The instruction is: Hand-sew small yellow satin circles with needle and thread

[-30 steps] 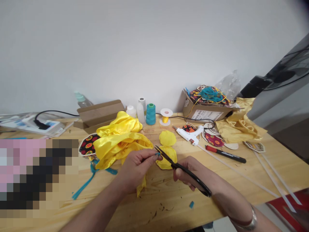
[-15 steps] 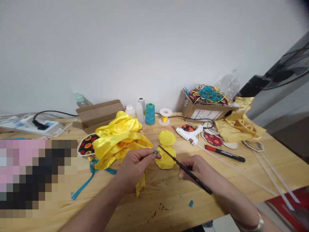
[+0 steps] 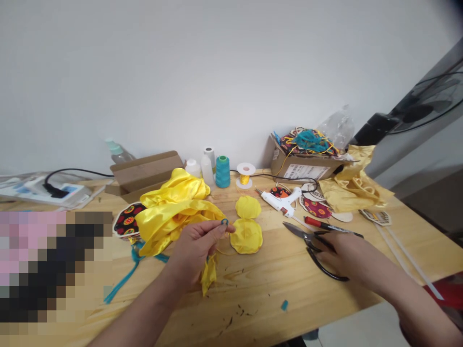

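Behind a teal scrap (image 3: 284,305) near the front edge of the desk (image 3: 267,274), the right hand (image 3: 342,250), whose grip I cannot tell, is upon the scissors (image 3: 307,238) toward the right edge, the left hand (image 3: 197,246) pinches a teal loop (image 3: 224,221), and a teal spool (image 3: 222,173) stands near the back edge.

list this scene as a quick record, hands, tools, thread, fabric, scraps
left hand: pinches a small teal piece
right hand: at the handles of the scissors
other tools: glue gun, marker
thread: teal cone, yellow spool
yellow fabric: bunched, left of two yellow discs
loose scrap: teal, on the table
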`<state>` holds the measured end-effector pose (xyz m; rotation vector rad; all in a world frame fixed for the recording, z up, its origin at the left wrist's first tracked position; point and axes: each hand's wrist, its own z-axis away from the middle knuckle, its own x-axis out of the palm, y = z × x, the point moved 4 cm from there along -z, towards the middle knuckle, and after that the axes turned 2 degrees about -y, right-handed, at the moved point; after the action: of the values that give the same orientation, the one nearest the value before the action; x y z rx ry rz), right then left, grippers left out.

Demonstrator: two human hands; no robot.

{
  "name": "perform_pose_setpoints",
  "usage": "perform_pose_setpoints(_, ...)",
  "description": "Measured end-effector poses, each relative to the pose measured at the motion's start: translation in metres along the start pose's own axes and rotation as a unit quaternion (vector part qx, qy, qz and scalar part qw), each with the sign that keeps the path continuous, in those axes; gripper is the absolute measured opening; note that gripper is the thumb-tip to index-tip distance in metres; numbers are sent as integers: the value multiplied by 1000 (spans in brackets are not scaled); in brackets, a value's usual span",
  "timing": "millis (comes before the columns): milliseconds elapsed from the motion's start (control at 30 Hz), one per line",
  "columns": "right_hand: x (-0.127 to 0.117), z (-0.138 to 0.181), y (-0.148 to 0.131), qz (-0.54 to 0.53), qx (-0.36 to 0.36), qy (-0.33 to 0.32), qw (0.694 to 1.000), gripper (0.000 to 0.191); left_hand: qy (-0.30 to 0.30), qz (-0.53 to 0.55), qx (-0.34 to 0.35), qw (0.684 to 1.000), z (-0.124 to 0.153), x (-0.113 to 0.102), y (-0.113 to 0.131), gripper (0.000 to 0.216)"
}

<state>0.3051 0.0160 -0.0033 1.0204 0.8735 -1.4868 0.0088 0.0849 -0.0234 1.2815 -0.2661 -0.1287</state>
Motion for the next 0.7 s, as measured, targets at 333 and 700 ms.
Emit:
perform_pose_setpoints(333,-55,-15,-110,-136,-246,121,952,19,10,47,-12,999,-2,-3,-3,30)
perform_pose_setpoints(700,-34,-63,-155,-483,-304,-6,821,20,-5,42,1,999,1,0,-3,26)
